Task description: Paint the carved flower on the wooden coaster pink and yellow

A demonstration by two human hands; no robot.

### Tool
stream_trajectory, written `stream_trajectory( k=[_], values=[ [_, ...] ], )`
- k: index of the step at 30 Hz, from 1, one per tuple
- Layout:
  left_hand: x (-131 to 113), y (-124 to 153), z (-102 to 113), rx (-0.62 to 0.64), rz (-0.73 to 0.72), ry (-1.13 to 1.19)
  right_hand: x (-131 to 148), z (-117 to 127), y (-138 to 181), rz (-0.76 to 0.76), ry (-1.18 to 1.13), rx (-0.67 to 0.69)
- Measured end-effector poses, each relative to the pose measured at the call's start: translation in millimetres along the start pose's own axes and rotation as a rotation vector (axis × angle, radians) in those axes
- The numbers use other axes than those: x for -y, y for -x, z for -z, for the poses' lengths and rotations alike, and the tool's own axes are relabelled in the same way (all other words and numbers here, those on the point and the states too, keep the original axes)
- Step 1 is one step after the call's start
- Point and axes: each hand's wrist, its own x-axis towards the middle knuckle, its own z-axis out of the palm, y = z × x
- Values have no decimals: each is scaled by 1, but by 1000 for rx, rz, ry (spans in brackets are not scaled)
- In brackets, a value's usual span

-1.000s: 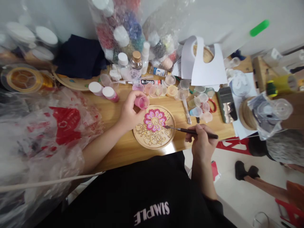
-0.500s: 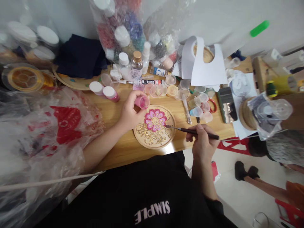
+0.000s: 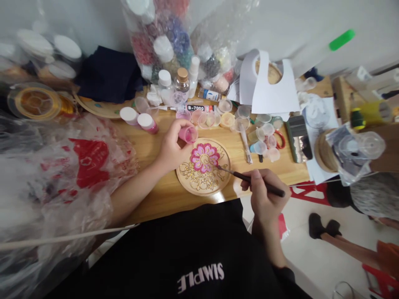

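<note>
A round wooden plaque [image 3: 187, 182] lies on the table, bearing a pink flower [image 3: 205, 158] with raised gold outlines and gold scrollwork below it. My left hand [image 3: 173, 143] grips a small plastic cup [image 3: 188, 135] of pink material, tilted above the plaque's upper left. In my closed right hand [image 3: 264, 191] is a palette knife [image 3: 243, 177] with a dark handle and thin metal shaft. Its small tip is at the flower's lower right edge; whether it touches the surface, I cannot tell.
Several small cups [image 3: 227, 120], a B-7000 glue tube [image 3: 199, 108] and bottles [image 3: 181, 85] stand behind the plaque. A phone [image 3: 298, 139] and scissors [image 3: 280, 140] lie to the right. Crumpled plastic bags [image 3: 93, 166] fill the left side. Another person's legs [image 3: 349, 247] show at lower right.
The palette knife's handle end has swung down with my right hand, and its tip has shifted slightly down at the flower's edge. My left hand still holds the cup in about the same place.
</note>
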Motion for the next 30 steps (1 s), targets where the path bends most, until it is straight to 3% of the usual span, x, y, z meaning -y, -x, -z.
stream_trajectory(
  k=[17, 30],
  values=[
    [-2, 1, 1, 17, 47, -20, 14, -1, -3, 222, 179, 108],
    [0, 2, -1, 13, 57, -24, 12, 2, -2, 226, 153, 65]
  ],
)
